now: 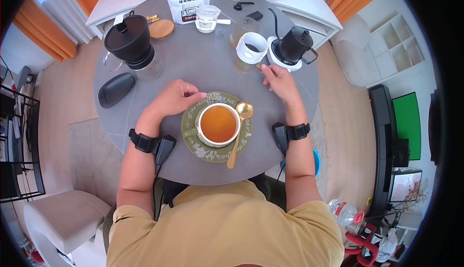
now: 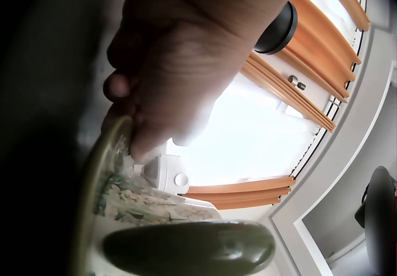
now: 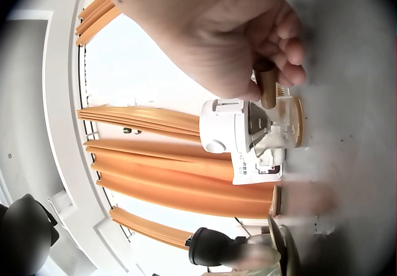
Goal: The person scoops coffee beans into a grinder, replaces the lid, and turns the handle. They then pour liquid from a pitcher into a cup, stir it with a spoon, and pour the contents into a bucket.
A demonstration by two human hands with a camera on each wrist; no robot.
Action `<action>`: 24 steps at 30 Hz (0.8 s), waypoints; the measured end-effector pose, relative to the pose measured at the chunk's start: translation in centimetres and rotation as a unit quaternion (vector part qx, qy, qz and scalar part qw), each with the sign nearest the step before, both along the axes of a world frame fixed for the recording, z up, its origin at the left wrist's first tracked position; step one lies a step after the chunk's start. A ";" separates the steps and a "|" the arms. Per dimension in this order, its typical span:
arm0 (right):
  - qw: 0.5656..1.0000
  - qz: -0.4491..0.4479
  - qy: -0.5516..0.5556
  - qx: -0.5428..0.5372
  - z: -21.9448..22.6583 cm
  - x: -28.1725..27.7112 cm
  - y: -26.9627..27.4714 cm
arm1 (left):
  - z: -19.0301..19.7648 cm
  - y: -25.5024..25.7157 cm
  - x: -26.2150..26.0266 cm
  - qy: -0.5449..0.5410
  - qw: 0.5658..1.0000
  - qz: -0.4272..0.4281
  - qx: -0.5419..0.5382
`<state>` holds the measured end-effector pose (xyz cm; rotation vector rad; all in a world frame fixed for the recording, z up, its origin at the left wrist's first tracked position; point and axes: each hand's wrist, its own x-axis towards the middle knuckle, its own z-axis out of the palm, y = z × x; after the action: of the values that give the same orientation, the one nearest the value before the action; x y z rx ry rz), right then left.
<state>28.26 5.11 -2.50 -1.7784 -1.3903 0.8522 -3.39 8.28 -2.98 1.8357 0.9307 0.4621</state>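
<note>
My left hand (image 1: 180,98) is at the far left rim of a green saucer (image 1: 195,151) with white lettering, its thumb and fingertips pinching the edge. On that saucer stands a cup of amber tea (image 1: 218,124), and a gold spoon (image 1: 236,141) lies across the right side. Farther off, my right hand (image 1: 279,82) pinches a short brown wooden handle (image 3: 267,86); what it belongs to is partly hidden. Right by those fingers is a glass server (image 1: 242,66), topped by a white dripper (image 1: 252,47) with dark grounds inside.
Beyond my right hand, a black gooseneck kettle (image 1: 293,44) sits on a white base. A black coffee grinder (image 1: 128,40) and a black case-like object (image 1: 116,90) stand at the left. Toward the back are a white coffee filter bag (image 1: 186,8), a small glass (image 1: 207,20) and a wooden lid (image 1: 161,28).
</note>
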 end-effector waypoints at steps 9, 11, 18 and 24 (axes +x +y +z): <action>0.997 -0.008 0.068 -0.021 0.3 -0.7 -0.1 | 0.5 0.0 0.0 0.017 1.000 -0.007 0.003; 0.998 -0.001 0.064 -0.012 -0.1 -0.5 0.0 | 0.5 0.0 0.0 0.030 0.999 -0.011 0.002; 0.997 0.006 0.072 -0.011 -0.1 -0.6 0.0 | 0.6 0.0 0.0 0.018 1.000 -0.011 -0.005; 0.996 0.008 0.082 -0.018 -0.3 -0.5 0.1 | 0.6 0.0 0.0 0.016 1.000 -0.006 0.005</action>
<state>27.81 5.18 -2.78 -1.6854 -1.2908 1.0136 -3.41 8.25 -2.35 1.8606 0.9411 0.4319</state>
